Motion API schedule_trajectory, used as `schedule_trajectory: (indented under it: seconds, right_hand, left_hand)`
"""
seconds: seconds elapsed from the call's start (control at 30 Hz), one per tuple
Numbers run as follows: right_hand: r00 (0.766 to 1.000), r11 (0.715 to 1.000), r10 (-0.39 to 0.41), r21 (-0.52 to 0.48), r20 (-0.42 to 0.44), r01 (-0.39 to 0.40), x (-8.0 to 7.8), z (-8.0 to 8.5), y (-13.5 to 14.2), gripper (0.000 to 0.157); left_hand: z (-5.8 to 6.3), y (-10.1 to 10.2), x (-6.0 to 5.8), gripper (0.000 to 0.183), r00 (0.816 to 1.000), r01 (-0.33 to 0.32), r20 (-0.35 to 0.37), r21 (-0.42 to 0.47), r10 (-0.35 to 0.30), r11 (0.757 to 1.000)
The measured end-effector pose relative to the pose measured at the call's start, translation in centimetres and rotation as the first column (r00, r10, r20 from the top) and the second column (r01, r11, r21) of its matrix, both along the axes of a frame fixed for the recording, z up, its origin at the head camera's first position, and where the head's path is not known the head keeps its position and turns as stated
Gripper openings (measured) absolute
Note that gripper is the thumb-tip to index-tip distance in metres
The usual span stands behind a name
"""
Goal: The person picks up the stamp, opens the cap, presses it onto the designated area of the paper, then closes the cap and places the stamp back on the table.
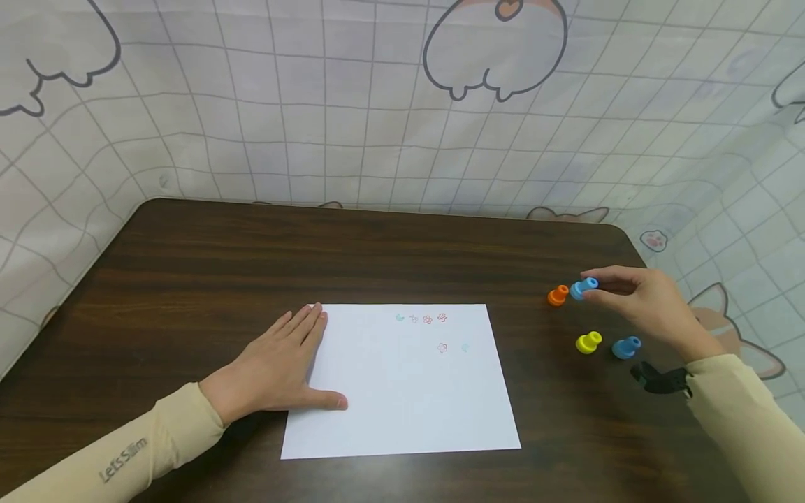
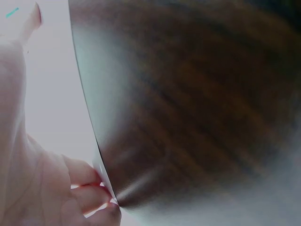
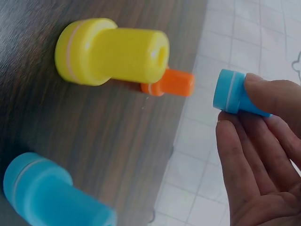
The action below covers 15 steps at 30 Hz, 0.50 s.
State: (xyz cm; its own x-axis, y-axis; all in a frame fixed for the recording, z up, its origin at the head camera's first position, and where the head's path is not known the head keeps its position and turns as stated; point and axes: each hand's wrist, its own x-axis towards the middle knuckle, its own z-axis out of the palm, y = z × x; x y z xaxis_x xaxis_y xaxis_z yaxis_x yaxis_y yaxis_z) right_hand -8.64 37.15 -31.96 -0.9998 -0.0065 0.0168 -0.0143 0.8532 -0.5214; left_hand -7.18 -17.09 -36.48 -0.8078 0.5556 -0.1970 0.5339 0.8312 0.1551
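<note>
A small light-blue toy stamp (image 3: 229,91) is pinched between the thumb and fingers of my right hand (image 1: 654,304), above the table's right side. Just left of it an orange stamp (image 1: 557,295) stands on the wood. Nearer to me are a yellow stamp (image 1: 588,342) and a darker blue stamp (image 1: 626,347), both upright. My left hand (image 1: 277,363) lies flat across the left edge of a white sheet of paper (image 1: 409,398), fingers straight and thumb spread. Several tiny printed marks (image 1: 428,319) in red and green show near the sheet's top right.
The dark wooden table (image 1: 352,251) carries the sheet and the stamps. A white gridded cloth (image 1: 377,126) with cartoon animals hangs behind it and on both sides. A black strap (image 1: 660,379) sits at my right wrist.
</note>
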Motion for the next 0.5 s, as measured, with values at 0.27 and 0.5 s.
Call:
schedule_trajectory:
  seconds: [0.27,0.5]
  right_hand:
    - [0.999,0.999,0.033,-0.038,-0.035,-0.034,0.1,0.6,-0.9,0.041]
    - [0.995,0.998,0.055,-0.04,-0.078,-0.058,0.4,1.0,-1.9,0.039]
  left_hand:
    - [-0.1,0.0,0.0,0.135,1.0,0.002,-0.001,-0.005,-0.002,1.0]
    - [0.0,0.0,-0.1,0.136,1.0,0.006,0.0,-0.006,-0.006,1.0]
